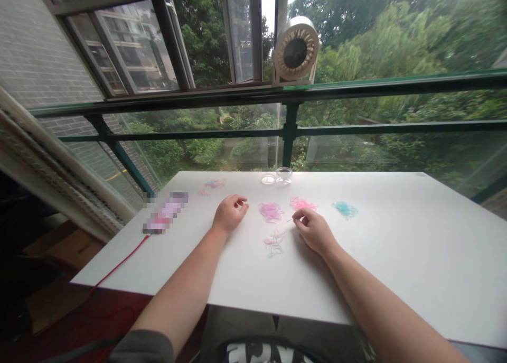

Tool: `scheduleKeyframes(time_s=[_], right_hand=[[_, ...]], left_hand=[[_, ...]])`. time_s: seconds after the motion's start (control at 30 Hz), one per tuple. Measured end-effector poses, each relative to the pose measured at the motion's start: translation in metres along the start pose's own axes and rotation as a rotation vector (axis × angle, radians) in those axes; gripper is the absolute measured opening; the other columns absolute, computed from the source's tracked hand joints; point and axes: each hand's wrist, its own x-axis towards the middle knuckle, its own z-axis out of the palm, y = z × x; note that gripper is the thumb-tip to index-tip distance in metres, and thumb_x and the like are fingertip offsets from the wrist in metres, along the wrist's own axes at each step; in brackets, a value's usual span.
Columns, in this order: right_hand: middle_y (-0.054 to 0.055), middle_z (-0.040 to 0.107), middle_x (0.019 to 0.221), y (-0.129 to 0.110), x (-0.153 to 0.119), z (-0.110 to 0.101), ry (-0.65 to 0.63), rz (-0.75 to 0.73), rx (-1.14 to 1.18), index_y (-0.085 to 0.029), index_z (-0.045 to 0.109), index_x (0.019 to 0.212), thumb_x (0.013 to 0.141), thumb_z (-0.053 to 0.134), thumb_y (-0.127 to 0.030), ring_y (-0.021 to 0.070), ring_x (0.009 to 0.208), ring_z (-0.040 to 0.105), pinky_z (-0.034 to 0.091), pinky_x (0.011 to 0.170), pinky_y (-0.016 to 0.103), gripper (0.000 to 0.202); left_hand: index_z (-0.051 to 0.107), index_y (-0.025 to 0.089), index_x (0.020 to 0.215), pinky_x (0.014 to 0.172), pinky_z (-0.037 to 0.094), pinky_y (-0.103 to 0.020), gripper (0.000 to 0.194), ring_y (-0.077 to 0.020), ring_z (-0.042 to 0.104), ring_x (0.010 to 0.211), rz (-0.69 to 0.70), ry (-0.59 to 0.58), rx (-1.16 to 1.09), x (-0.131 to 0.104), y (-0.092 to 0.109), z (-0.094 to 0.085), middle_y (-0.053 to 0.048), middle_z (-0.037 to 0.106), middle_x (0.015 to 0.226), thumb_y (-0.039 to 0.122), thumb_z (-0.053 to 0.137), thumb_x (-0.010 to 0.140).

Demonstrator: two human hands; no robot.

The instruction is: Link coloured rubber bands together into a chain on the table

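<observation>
My left hand (231, 213) rests on the white table with its fingers loosely curled; a gap shows between thumb and fingertips, with nothing visible in it. It lies left of a pile of purple elastic bands (271, 212). My right hand (312, 230) pinches a thin purple elastic band (290, 220), which sticks out left of the fingertips. Just behind that hand is a pile of pink elastic bands (303, 203). Teal elastic bands (345, 209) form a pile to its right. Between my forearms lies a loose heap of mixed pale bands (274, 243).
Another mixed cluster of bands (214, 184) lies at the back left. A clear round container (284, 177) and its lid (268, 179) stand at the table's back edge. A blurred-out phone (166, 213) with a red cable (122, 261) lies left. A round fan (296, 51) sits above the railing.
</observation>
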Motion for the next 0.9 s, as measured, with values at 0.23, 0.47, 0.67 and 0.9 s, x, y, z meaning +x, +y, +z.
scheduleKeyframes(time_s=[0.23, 0.47, 0.67, 0.9], right_hand=[[0.0, 0.06, 0.066, 0.002, 0.004, 0.001, 0.087, 0.028, 0.043, -0.018, 0.059, 0.073, 0.067, 0.046, -0.021, 0.011, 0.052, 0.049, 0.039, 0.054, 0.023, 0.015], [0.0, 0.063, 0.071, 0.002, 0.006, -0.005, 0.071, 0.039, 0.026, -0.018, 0.059, 0.074, 0.067, 0.047, -0.016, 0.0106, 0.057, 0.051, 0.04, 0.059, 0.023, 0.013], [0.0, 0.062, 0.07, 0.001, 0.004, -0.003, -0.057, -0.013, -0.073, -0.019, 0.059, 0.071, 0.067, 0.049, -0.012, 0.0115, 0.061, 0.051, 0.038, 0.059, 0.022, 0.013], [0.003, 0.062, 0.077, -0.001, 0.001, 0.007, -0.09, -0.101, -0.145, -0.019, 0.06, 0.075, 0.069, 0.049, -0.01, 0.0137, 0.073, 0.054, 0.038, 0.067, 0.023, 0.015]], left_hand=[[0.065, 0.02, 0.082, 0.075, 0.042, -0.029, 0.015, -0.0172, 0.054, 0.078, 0.282, -0.319, 0.079, -0.016, 0.056, 0.036, -0.005, 0.06, 0.081, 0.028, 0.057, 0.072], [0.065, 0.02, 0.075, 0.07, 0.042, -0.027, 0.019, -0.0164, 0.054, 0.075, 0.247, -0.28, 0.144, -0.01, 0.052, 0.042, -0.005, 0.06, 0.076, 0.029, 0.049, 0.079], [0.065, 0.021, 0.076, 0.068, 0.042, -0.026, 0.014, -0.0155, 0.054, 0.072, 0.238, -0.278, 0.133, -0.009, 0.051, 0.042, -0.003, 0.061, 0.074, 0.025, 0.052, 0.075], [0.065, 0.019, 0.073, 0.066, 0.042, -0.025, 0.015, -0.0148, 0.054, 0.07, 0.209, -0.276, 0.117, -0.007, 0.048, 0.043, -0.003, 0.061, 0.072, 0.026, 0.052, 0.075]])
